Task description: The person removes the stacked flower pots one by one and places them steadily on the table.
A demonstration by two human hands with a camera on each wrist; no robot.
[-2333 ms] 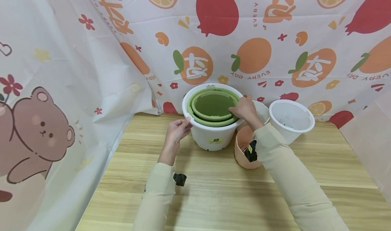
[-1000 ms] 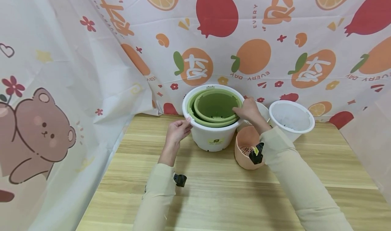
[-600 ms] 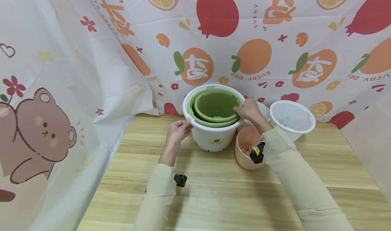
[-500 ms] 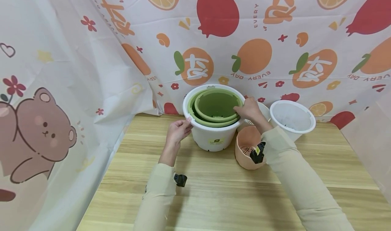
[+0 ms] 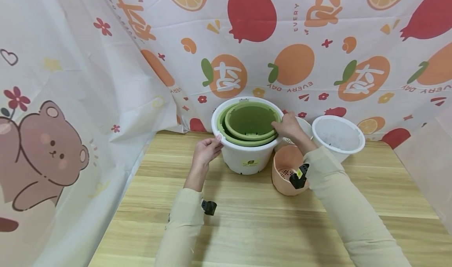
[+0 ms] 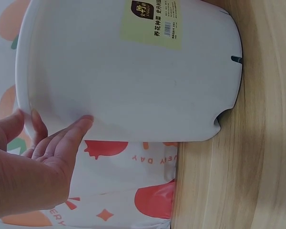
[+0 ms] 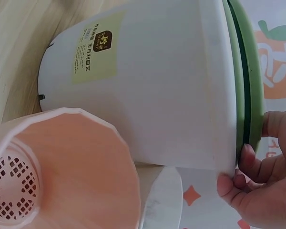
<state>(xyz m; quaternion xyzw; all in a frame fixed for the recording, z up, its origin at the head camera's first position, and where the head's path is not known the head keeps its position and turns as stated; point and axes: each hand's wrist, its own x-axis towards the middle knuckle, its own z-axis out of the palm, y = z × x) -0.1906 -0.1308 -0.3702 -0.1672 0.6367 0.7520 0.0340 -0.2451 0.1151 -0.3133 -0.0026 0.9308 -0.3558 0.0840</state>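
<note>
Steadying grip: a person's left hand (image 5: 206, 151) pinches the rim of the large white pot (image 5: 247, 155), thumb at the edge and fingers against the outer wall, apparently to brace it from the side
Opposite grip: across the rim, the right hand (image 5: 289, 126) pinches the edge of the smaller green pot (image 5: 250, 119), a finger in the slot between two green rims, likely because the edge can be caught there
Nested pots: the smaller green pot sits inside the larger green pot (image 5: 228, 137), itself inside the large white pot; the smallest lies off centre toward the right hand, leaving a dark gap at left, though whether its base is raised cannot be told
White pot: upright on the wooden table (image 5: 247, 220), yellow sticker (image 5: 250, 162) facing the person, near the printed backdrop (image 5: 259, 76), a spot that seems to leave the forearms room in front
Peach pot: the peach pot (image 5: 283, 161) stands at the white pot's right front, mouth up, its floor pierced, probably for drainage
Right-hand side: a cream pot (image 5: 305, 127), partly hidden by the right hand, and a white-rimmed pot (image 5: 337, 133) beyond it, both apart from the nest's grips
</note>
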